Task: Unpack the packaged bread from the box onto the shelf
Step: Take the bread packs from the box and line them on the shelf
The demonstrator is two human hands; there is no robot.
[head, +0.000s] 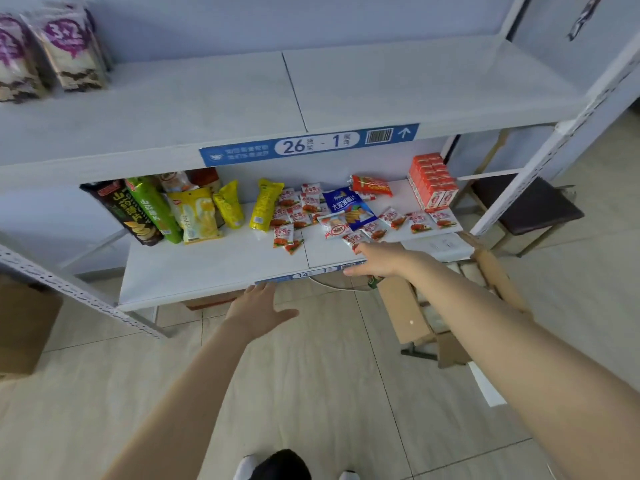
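Packaged bread bags (52, 50) with purple print stand at the far left of the white upper shelf (381, 84). An open cardboard box (408, 313) sits on the floor at the right, under my right forearm; pale packages (469, 273) show inside it. My right hand (379, 259) reaches with straight fingers over the front edge of the lower shelf (207, 271), holding nothing. My left hand (256, 308) hovers open, fingers spread, just below that shelf's front edge.
The lower shelf carries chip bags (152, 209), yellow packs (265, 206), several small red snack packets (301, 209) and a stack of red cartons (433, 181). A dark stool (526, 206) stands right of the rack. Another cardboard box (24, 327) sits at the left.
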